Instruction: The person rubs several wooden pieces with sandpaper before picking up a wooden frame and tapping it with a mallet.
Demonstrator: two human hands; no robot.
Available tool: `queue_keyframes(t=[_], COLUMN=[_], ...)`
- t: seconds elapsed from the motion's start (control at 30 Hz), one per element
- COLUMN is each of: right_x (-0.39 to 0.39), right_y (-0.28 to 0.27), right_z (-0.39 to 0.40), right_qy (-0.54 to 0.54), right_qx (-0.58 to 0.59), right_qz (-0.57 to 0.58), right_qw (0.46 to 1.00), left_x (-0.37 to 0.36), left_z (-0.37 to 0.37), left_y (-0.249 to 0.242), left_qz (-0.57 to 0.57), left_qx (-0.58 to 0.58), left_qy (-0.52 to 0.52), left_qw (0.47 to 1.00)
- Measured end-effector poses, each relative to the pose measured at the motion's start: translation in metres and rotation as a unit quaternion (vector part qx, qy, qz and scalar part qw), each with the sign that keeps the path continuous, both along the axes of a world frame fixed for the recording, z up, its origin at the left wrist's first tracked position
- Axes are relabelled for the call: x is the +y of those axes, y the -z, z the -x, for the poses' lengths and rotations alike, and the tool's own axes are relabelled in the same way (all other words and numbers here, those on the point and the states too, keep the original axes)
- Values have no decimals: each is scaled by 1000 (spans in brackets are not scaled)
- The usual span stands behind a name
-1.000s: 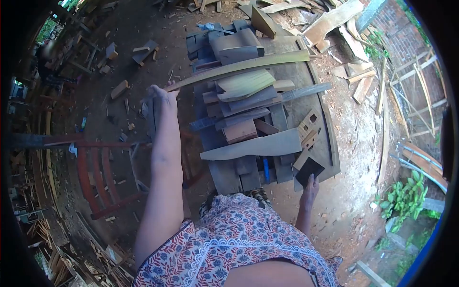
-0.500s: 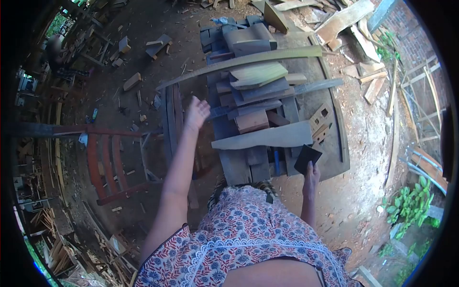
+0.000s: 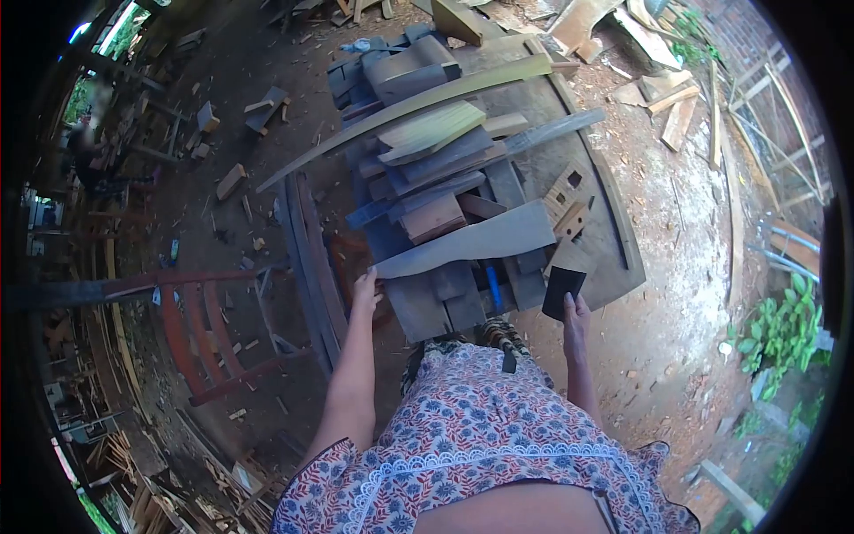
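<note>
A long, pale wooden board with a wavy edge [image 3: 471, 242] lies across the stack on the work table. At its left end, my left hand [image 3: 366, 291] has its fingers closed around the tip. My right hand [image 3: 576, 313] grips a flat black rectangular piece [image 3: 564, 292], which looks like a sheet or thin pad, near the table's right front. Just beyond that piece are a wooden block with square holes [image 3: 566, 189] and a smaller block with round holes [image 3: 572, 221]. Under the wavy board, a blue tool handle [image 3: 494, 287] sticks out.
Several timber offcuts are piled on the table [image 3: 614, 267], with a long curved strip [image 3: 400, 120] lying over them. A reddish-brown wooden chair frame [image 3: 209, 325] stands at the left. Wood scraps [image 3: 663, 98] litter the ground. A person [image 3: 89, 165] is at the far left.
My left hand has come down and back from the air to the wavy board's left end and closed on it. My right hand still holds the black piece. The view has turned slightly.
</note>
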State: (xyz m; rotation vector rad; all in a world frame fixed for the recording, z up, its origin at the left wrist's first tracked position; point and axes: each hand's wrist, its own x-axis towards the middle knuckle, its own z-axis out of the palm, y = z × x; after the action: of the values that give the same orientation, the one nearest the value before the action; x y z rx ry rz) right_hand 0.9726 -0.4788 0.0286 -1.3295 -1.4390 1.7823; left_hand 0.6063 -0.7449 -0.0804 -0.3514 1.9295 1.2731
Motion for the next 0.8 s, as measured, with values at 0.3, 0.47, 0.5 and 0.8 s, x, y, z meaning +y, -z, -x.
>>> queue_keyframes(t=[0.3,0.47,0.5,0.8], right_x=[43,57,60,51], right_y=[1,6,8,-7], right_z=[-14,-4,-1,16], right_qy=[-41,-62,-85,-95], right_qx=[-15,7,-1,14], right_qz=[-17,14,1,13], right_qw=[999,998,996,995], left_x=[20,27,30,85], left_z=[-41,-81,-92,-155], left_y=[-70,-128,-141,-247], left_qz=[-300,-452,-449,-340], left_qx=[71,78,82,379], left_qy=[-262,-251,-256,14], left_qw=[915,852,852,860])
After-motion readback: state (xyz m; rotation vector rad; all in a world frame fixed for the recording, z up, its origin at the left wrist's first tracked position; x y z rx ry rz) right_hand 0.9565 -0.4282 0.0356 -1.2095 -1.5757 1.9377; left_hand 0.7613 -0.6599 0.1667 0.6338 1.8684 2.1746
